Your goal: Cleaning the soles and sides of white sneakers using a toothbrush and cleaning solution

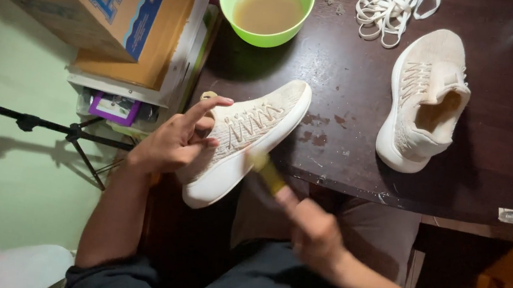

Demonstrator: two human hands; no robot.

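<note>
My left hand (pixel 175 138) grips a cream knit sneaker (pixel 250 138) by its collar side, holding it tilted over the front edge of the dark wooden table (pixel 357 91). Blurred by motion, my right hand (pixel 313 229) is closed on a small brush with a yellow-green handle (pixel 268 172), whose head touches the shoe's side. A second matching sneaker (pixel 425 97) lies on the table to the right, its laces removed. White laces (pixel 393 6) lie in a heap at the far edge.
A green bowl (pixel 266 3) of murky brownish water stands at the table's far left. Cardboard boxes (pixel 113 0) and stacked items sit left of the table, with a black tripod leg (pixel 38 125) below. My lap is under the shoe.
</note>
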